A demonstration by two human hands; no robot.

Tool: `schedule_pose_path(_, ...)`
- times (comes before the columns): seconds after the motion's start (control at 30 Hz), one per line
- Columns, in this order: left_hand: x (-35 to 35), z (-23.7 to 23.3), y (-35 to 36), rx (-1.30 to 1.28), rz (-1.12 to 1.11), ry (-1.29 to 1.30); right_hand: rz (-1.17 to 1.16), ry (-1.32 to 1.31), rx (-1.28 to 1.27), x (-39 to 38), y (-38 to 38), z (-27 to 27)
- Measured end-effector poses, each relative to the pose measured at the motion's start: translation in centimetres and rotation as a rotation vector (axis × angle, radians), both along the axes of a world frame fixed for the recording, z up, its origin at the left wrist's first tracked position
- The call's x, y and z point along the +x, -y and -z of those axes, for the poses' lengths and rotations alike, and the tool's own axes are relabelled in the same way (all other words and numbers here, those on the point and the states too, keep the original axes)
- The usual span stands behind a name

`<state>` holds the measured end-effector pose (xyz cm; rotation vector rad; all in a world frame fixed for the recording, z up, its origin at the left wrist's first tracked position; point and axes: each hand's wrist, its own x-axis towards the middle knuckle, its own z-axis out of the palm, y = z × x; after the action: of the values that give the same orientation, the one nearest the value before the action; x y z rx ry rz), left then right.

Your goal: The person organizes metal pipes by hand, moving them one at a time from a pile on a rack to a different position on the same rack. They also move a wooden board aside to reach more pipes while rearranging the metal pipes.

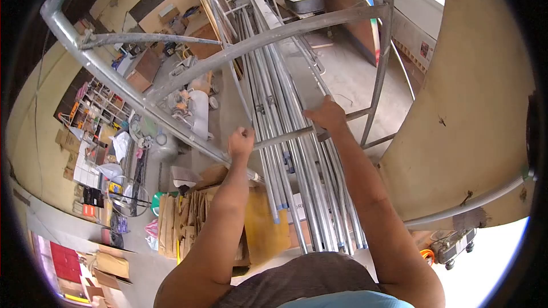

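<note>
Both my arms reach forward over a long bundle of silver metal pipes (268,88), several with blue-marked ends close to my body. My left hand (241,141) is closed in a fist left of the bundle, beside the left end of a grey crossbar (283,137). What sits inside that fist is hidden. On the bundle's right side, my right hand (328,116) is closed round the near part of a thin metal pipe (311,71), thumb on top. A large grey tubular scaffold frame (274,35) stands around and in front of my arms.
Stacked flattened cardboard (185,219) lies left of my legs. A gas cylinder (164,147), tools and shelving (94,111) line the left side. A metal sink (305,1) sits at the back. A beige curved panel (468,108) rises at the right.
</note>
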<state>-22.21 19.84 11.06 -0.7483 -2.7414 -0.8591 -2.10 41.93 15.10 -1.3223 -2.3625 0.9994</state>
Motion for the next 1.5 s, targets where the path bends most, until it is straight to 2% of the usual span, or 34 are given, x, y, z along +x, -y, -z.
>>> schedule_pose_path(0.2,-0.8,1.1,-0.3,0.023,0.014,0.025,-0.010,-0.058,0.032,0.3,0.0,0.4)
schedule_pose_path(0.37,-1.5,2.1,0.0,0.005,0.007,-0.011,-0.029,-0.013,0.057,0.0,-0.2,0.3)
schedule_pose_path(0.73,-0.5,0.9,0.1,-0.021,-0.029,-0.001,-0.034,0.104,0.035,-0.5,0.0,-0.3)
schedule_pose_path(0.97,-1.2,1.6,0.4,0.041,-0.023,0.048,-0.002,0.173,0.009,-0.5,0.8,-1.6)
schedule_pose_path(1.1,-0.8,1.0,0.4,0.063,-0.021,0.114,-0.112,0.143,0.081,-0.2,0.8,-2.0)
schedule_pose_path(1.17,-0.8,1.0,0.5,0.090,-0.041,0.172,-0.047,0.149,0.036,-0.6,0.8,-1.4)
schedule_pose_path(1.27,-1.2,1.4,0.6,0.130,0.004,0.175,-0.029,0.145,0.149,-1.3,0.1,0.3)
schedule_pose_path(1.37,-1.0,0.7,0.9,0.085,0.002,0.193,-0.039,0.174,0.110,-1.0,1.2,-1.4)
schedule_pose_path(1.5,-1.0,0.9,1.1,0.129,-0.021,0.205,-0.060,0.141,0.185,-1.1,0.9,-0.5)
